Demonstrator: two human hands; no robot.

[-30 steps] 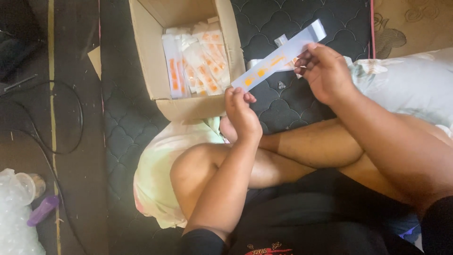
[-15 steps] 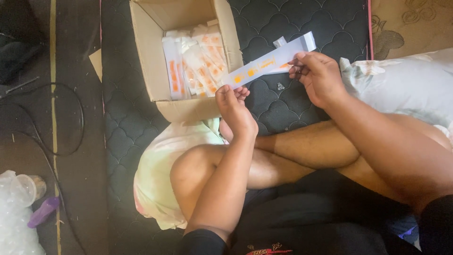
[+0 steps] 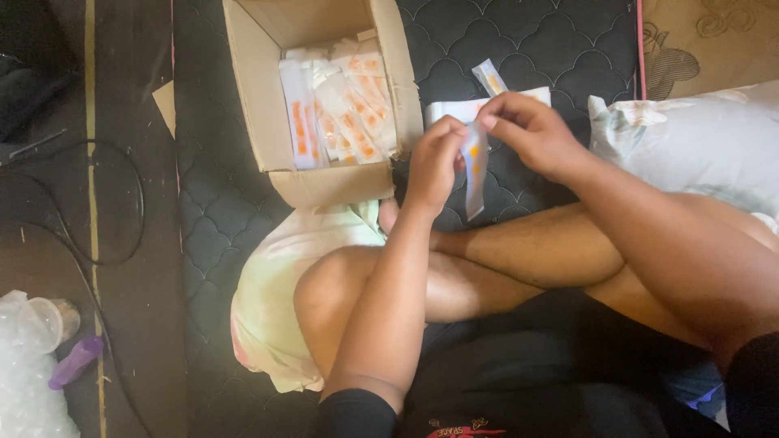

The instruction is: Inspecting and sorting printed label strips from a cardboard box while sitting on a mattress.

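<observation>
Head view:
Left hand (image 3: 436, 162): raised over the crossed legs, fingers pinching the long clear plastic sachet with orange marks (image 3: 475, 172) near its top.
Right hand (image 3: 527, 134): meets it from the right, fingertips pinching the same sachet's upper end.
Sachet: hangs upright between both hands, above the dark quilted mattress (image 3: 535, 40).
Open brown cardboard box (image 3: 264, 105): one, left of the hands, holding many like sachets; count unclear.
White pillow (image 3: 690, 142): one, right.
</observation>
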